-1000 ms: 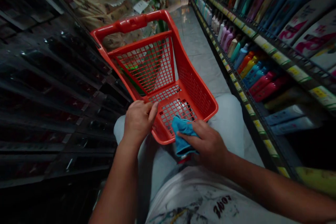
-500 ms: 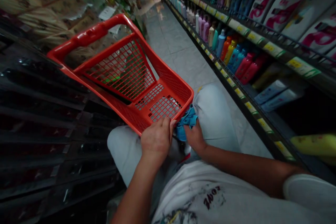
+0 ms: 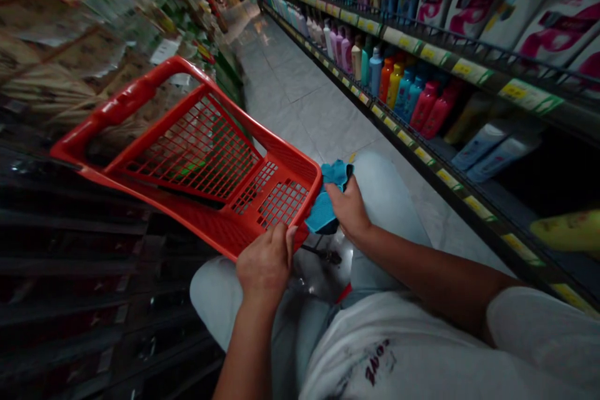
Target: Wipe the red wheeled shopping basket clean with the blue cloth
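Note:
In front of my knees stands a red plastic shopping cart (image 3: pixel 220 211), its basket bare and its handle at the far left. My left hand (image 3: pixel 265 262) is closed over the near end of the basket's rim. A blue cloth (image 3: pixel 323 211), with a dark patch at its edge, is bunched in my right hand (image 3: pixel 349 207). The cloth lies against the outer side of the cart's near end. Under my right palm the fingers are partly hidden.
On the right run shelves with price labels (image 3: pixel 462 67) and colourful bottles (image 3: pixel 396 84); a yellow bottle (image 3: pixel 569 231) lies low near me. Packaged goods (image 3: pixel 51 37) fill the left side. Pale floor tiles (image 3: pixel 300 97) stretch down the aisle between.
The cart has shifted left and slightly down in view, my left hand moving with it. The blue cloth is more spread out along the cart's end, and my right hand has risen slightly.

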### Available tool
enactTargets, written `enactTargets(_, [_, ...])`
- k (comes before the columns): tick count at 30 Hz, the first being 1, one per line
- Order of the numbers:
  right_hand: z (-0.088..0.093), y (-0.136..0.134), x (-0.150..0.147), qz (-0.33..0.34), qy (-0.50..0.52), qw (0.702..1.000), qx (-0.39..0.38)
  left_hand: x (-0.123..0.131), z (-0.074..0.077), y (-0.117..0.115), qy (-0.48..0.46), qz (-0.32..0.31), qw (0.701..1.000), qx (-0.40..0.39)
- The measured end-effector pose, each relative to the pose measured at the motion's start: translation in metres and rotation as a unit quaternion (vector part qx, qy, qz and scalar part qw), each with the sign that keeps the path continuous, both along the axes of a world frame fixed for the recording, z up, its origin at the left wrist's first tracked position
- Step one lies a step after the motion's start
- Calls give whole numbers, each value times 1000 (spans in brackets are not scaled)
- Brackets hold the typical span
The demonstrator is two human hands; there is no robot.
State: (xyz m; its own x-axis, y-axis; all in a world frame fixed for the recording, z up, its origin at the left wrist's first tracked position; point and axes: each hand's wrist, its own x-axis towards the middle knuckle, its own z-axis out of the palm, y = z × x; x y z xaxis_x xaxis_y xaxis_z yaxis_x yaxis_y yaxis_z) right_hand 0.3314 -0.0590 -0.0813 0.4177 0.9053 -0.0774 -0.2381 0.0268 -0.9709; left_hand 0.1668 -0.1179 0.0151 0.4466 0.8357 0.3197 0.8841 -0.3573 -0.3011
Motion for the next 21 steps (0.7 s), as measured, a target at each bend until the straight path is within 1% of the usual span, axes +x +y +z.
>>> enactTargets(1, [2, 1, 2, -22, 6, 1000, -3, -1, 0, -1, -1, -5, 1000, 0])
enactTargets(3, [2, -1, 3, -33, 12, 999, -32, -4, 0, -6, -5, -19, 1000, -3])
enactTargets(5, [0, 0, 7, -6, 28, 996, -86, -8, 1, -11, -10, -36, 999, -6])
enactTargets(7, [1, 4, 14, 43, 44, 988, -142, -14, 3, -18, -16, -53, 998, -8])
enactTargets(8, [5, 7, 19, 72, 51, 984, -154, -18, 4, -21, -19, -59, 998, -8])
enactTargets(9, [10, 11, 24, 101, 58, 982, -148, -22, 6, -24, -23, -65, 998, -9])
enactTargets(10, [17, 16, 29, 127, 62, 982, -125, -25, 8, -27, -27, -70, 997, -12])
enactTargets(13, [37, 25, 36, 180, 52, 982, -8, -35, 16, -34, -37, -84, 995, -33])
enactTargets(14, [39, 25, 35, 188, 48, 981, 15, -38, 20, -36, -40, -91, 994, -42])
enactTargets(15, [38, 24, 33, 190, 45, 981, 17, -41, 24, -38, -46, -98, 993, -54])
enactTargets(16, [35, 21, 31, 188, 47, 981, -3, -44, 28, -38, -54, -102, 990, -75])
enactTargets(18, [24, 11, 26, 194, 63, 976, -81, -46, 37, -38, -66, -93, 983, -143])
enactTargets(19, [20, 5, 24, 203, 74, 969, -117, -45, 42, -35, -62, -76, 977, -187])
enactTargets(20, [18, 0, 23, 214, 85, 964, -137, -42, 46, -32, -53, -50, 970, -233])
enactTargets(21, [19, -3, 23, 222, 91, 961, -135, -37, 50, -27, -45, -21, 961, -272])
